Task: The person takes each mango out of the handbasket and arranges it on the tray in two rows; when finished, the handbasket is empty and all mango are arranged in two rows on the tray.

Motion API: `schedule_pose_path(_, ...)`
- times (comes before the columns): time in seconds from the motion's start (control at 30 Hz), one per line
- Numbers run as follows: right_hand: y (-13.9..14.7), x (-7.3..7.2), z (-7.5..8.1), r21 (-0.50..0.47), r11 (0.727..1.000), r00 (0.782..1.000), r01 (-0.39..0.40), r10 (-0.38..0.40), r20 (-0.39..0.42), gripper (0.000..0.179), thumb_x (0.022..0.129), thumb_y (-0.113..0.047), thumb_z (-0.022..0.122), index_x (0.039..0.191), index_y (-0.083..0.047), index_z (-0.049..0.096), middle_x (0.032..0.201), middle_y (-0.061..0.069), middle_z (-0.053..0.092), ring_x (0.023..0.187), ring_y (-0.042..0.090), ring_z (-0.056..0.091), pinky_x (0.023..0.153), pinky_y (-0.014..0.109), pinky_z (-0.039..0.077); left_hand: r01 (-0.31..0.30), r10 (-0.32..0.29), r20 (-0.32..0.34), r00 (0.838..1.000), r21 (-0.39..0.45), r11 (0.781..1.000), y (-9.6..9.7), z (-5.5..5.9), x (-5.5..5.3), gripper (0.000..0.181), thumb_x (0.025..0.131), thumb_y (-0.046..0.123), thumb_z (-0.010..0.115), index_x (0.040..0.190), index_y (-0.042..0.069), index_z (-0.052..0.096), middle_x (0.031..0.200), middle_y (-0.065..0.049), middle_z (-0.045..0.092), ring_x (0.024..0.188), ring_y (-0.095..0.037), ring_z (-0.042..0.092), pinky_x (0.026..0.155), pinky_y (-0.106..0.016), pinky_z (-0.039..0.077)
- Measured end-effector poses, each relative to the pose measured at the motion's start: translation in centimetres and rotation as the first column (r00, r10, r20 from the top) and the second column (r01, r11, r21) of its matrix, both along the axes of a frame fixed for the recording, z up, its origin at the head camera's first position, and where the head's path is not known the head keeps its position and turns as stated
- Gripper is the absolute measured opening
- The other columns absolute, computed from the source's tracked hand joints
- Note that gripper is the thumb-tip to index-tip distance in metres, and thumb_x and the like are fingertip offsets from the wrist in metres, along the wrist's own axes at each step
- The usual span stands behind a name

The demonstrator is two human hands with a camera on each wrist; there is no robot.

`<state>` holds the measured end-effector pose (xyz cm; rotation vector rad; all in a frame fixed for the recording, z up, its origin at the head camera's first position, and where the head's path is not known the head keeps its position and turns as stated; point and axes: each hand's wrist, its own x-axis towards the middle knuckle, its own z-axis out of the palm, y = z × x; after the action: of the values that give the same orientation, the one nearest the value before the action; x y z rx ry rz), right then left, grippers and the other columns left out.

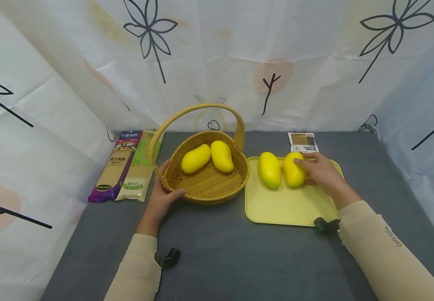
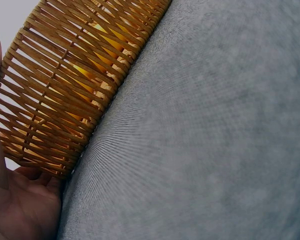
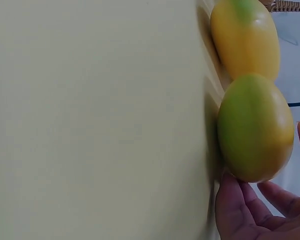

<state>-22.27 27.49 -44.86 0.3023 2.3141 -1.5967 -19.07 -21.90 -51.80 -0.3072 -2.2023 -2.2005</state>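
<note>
One wicker basket stands at the left hand, two mangoes inside; one yellow tray lies under the right hand, two more mangoes on it, four in all. Two long packets lie left of the left hand, one small packet just beyond the right. Two dark wristbands, one behind each hand.

a purple pack lies beside a green pack.
</note>
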Motion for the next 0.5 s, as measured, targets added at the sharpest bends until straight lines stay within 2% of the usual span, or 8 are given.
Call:
schedule_pose_path(0.27, 0.32, 0.57, 0.5, 0.059, 0.998, 1.0, 0.0, 0.0, 0.001, 0.091, 0.111, -0.054, 0.058, 0.17, 0.004, 0.02, 0.158, 0.035, 0.038, 0.134, 0.047, 0.052, 0.107, 0.055, 0.051, -0.003, 0.003, -0.004, 1.0, -0.008, 1.0, -0.04, 0.01, -0.01, 0.099, 0.099, -0.01, 0.072, 0.175, 0.029, 0.021, 0.176, -0.001, 0.022, 0.156, -0.03, 0.032, 0.117, -0.028, 0.036)
schedule_pose_path(0.43, 0.73, 0.83, 0.71, 0.085, 0.996, 0.999, -0.001, 0.005, -0.047, 0.089, 0.111, -0.054, 0.058, 0.168, 0.005, 0.024, 0.157, 0.035, 0.042, 0.126, 0.044, 0.056, 0.096, 0.044, 0.057, -0.002, 0.002, -0.008, 1.0, -0.003, 1.0, -0.04, -0.07, 0.0, 0.099, 0.098, -0.01, 0.072, 0.175, 0.029, 0.022, 0.176, -0.001, 0.022, 0.156, -0.03, 0.032, 0.117, -0.028, 0.036)
schedule_pose_path(0.5, 0.93, 0.93, 0.74, 0.084, 0.996, 0.997, -0.002, 0.008, -0.077, 0.088, 0.112, -0.054, 0.056, 0.168, 0.006, 0.026, 0.156, 0.036, 0.043, 0.125, 0.045, 0.056, 0.095, 0.044, 0.057, -0.001, 0.001, -0.011, 1.0, 0.002, 1.0, -0.05, -0.1, -0.02, 0.099, 0.098, -0.011, 0.071, 0.175, 0.028, 0.021, 0.176, -0.001, 0.022, 0.156, -0.031, 0.032, 0.117, -0.029, 0.036)
